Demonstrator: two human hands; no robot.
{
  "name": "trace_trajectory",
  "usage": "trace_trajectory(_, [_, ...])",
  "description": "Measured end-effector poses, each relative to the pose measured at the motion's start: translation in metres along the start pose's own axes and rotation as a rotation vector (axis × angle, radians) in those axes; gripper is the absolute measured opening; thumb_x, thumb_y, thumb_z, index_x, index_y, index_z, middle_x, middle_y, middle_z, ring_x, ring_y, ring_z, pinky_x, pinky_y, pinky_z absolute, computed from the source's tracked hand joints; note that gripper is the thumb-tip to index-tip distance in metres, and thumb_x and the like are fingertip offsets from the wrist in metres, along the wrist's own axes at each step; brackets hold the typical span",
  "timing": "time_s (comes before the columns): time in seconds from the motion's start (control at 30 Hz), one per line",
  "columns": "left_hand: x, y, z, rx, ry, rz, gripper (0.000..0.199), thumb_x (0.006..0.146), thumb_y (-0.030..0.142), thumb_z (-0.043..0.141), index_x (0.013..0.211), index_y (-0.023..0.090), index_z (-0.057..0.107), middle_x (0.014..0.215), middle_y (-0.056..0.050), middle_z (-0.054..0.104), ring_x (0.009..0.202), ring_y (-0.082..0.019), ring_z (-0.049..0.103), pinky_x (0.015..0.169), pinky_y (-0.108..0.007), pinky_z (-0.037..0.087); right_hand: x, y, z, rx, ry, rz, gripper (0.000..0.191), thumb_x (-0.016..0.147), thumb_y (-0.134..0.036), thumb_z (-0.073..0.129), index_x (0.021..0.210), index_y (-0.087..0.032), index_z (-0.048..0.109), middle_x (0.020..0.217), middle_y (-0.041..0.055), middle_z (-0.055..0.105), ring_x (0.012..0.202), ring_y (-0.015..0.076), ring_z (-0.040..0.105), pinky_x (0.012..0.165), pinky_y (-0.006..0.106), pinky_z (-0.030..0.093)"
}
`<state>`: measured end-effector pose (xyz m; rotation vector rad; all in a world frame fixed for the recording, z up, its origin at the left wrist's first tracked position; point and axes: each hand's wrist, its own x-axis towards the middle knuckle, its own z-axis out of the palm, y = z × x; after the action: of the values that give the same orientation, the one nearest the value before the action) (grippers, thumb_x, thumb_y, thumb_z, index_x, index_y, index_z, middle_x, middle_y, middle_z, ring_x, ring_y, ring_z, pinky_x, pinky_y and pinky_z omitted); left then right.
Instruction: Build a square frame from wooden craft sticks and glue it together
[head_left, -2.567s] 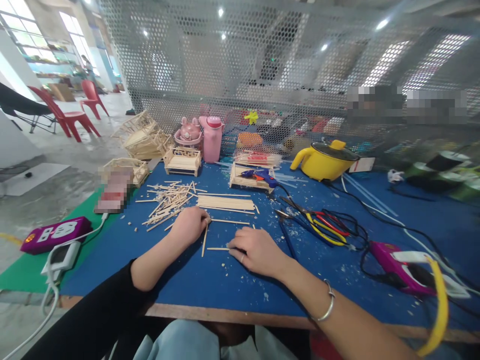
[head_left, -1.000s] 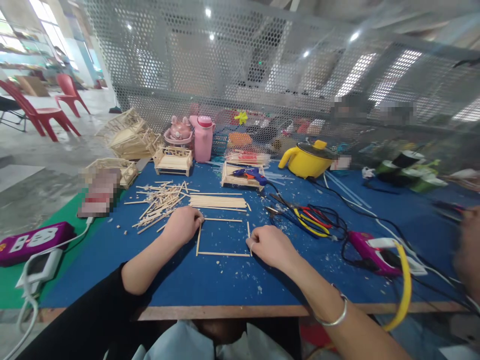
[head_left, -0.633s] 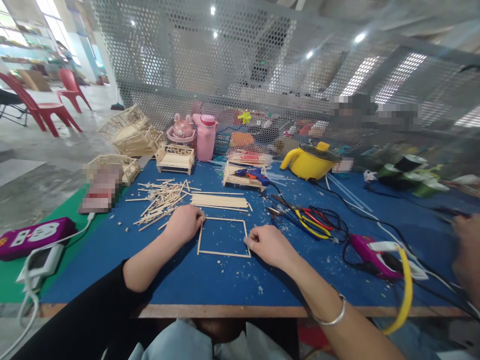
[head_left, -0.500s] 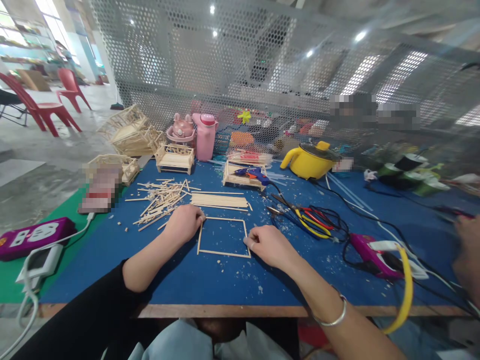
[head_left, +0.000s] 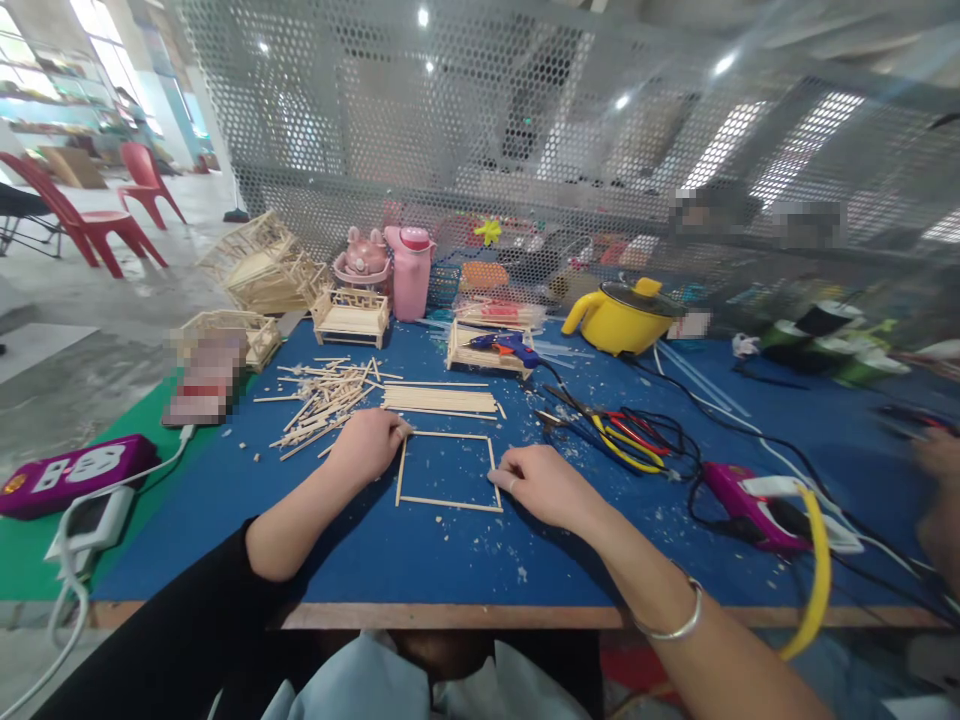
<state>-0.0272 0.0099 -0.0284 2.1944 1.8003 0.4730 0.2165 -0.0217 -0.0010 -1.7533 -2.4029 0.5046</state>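
Four thin wooden sticks form a rectangular frame [head_left: 450, 504] lying flat on the blue table mat [head_left: 360, 560]. My left hand [head_left: 369, 445] has its fingertips pinched on the frame's upper left corner. On the right side stick, the closed thumb and fingers of my right hand [head_left: 538, 482] press at about mid-height. Just behind the frame lies a row of parallel sticks [head_left: 439, 400], and left of it a loose heap of sticks [head_left: 326, 400]. A blue glue gun [head_left: 506, 347] rests on a small wooden bed-like piece [head_left: 461, 352].
Behind stand a finished wooden piece [head_left: 351, 318], a pink jug [head_left: 411, 275] and a yellow pot [head_left: 622, 318]. Pliers [head_left: 626, 445] and cables lie to the right, near a purple power strip [head_left: 750, 505]. Another person's hand [head_left: 941, 460] is at the far right edge.
Both my hands hold nearly the same places on the frame. The view has shifted slightly. The other person's hand at the right edge has moved a little.
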Motion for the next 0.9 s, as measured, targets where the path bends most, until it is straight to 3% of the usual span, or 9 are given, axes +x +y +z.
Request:
trace_trajectory(0.13, [-0.006,0.0,-0.014,-0.064,0.022,-0.04,0.033,0.086,0.029,0.037,0.083,0.017,0.068,0.077,-0.007,0.07,0.073,-0.02,0.063,0.066,-0.028,0.044,-0.014,0.01,-0.007,0.047,0.097,0.043,0.033,0.084,-0.04,0.046,0.059,-0.02,0.054,0.055,-0.0014,0.056,0.053,0.0129,0.049,0.051,0.024,0.03])
trace_trajectory(0.3, [-0.055,-0.001,-0.03,-0.161,0.25,-0.1,0.031,0.084,0.033,0.046,0.107,0.021,0.062,0.092,-0.004,0.07,0.082,-0.018,0.064,0.075,-0.029,0.048,-0.044,0.019,0.0,0.183,0.172,0.064,0.022,0.084,-0.037,0.047,0.072,-0.021,0.056,0.06,-0.0032,0.056,0.056,0.0125,0.051,0.054,0.024,0.037])
trace_trajectory(0.4, [-0.092,0.001,-0.013,-0.209,0.211,-0.062,0.025,0.084,0.036,0.049,0.099,0.024,0.065,0.097,-0.002,0.069,0.09,-0.018,0.063,0.08,-0.029,0.048,-0.056,0.016,0.015,0.25,0.195,0.013,0.01,0.08,-0.03,0.055,0.085,-0.023,0.06,0.073,-0.0022,0.06,0.065,0.0123,0.055,0.062,0.023,0.043])
trace_trajectory(0.5, [-0.112,0.005,0.012,-0.209,0.146,-0.03,0.024,0.086,0.037,0.047,0.099,0.026,0.064,0.098,-0.002,0.067,0.093,-0.018,0.061,0.083,-0.031,0.048,-0.058,0.01,0.028,0.234,0.216,-0.103,0.019,0.082,-0.026,0.056,0.1,-0.026,0.062,0.093,0.0011,0.061,0.082,0.014,0.058,0.075,0.026,0.045])
trace_trajectory(0.63, [-0.113,0.009,0.023,-0.182,0.162,-0.047,0.025,0.085,0.036,0.049,0.105,0.026,0.061,0.102,-0.003,0.064,0.095,-0.02,0.06,0.084,-0.033,0.048,-0.049,-0.001,0.032,0.109,0.22,-0.227,0.023,0.087,-0.026,0.05,0.104,-0.029,0.064,0.09,0.0032,0.058,0.084,0.0158,0.055,0.074,0.028,0.045])
trace_trajectory(0.9, [-0.102,0.011,0.011,-0.195,0.105,-0.092,0.022,0.083,0.035,0.054,0.102,0.028,0.061,0.099,0.0,0.063,0.087,-0.017,0.062,0.076,-0.03,0.05,-0.036,-0.012,0.034,-0.02,0.237,-0.319,0.021,0.087,-0.024,0.051,0.095,-0.027,0.069,0.077,0.004,0.056,0.076,0.0171,0.051,0.065,0.028,0.041])
